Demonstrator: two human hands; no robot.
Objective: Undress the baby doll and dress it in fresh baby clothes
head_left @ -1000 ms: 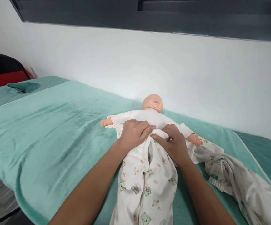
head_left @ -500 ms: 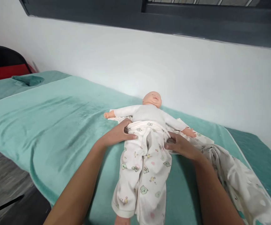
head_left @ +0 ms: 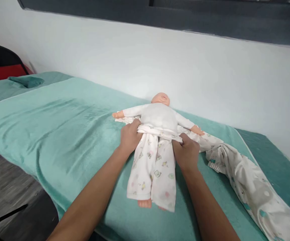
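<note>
A baby doll (head_left: 160,99) in a white long-sleeved top (head_left: 157,115) lies on its back, arms spread, head toward the wall. Printed white baby pants (head_left: 155,167) cover its legs, and toes show below one cuff. My left hand (head_left: 131,135) is closed on the waistband at the doll's hip on the left. On the other side my right hand (head_left: 187,150) grips the same waistband, which is stretched taut between both fists. Part of another printed cloth (head_left: 127,119) shows under the doll's arms.
A teal cover (head_left: 67,134) spreads over the bed. Crumpled printed baby clothing (head_left: 250,187) lies along the right. Behind the bed stands a white wall (head_left: 97,50); a black and red chair (head_left: 3,63) is at far left.
Both hands have gone from loosely tucked at the pants' sides to fists on the waistband, lifted and pulled toward me. The pants' legs look shorter and the toes show more.
</note>
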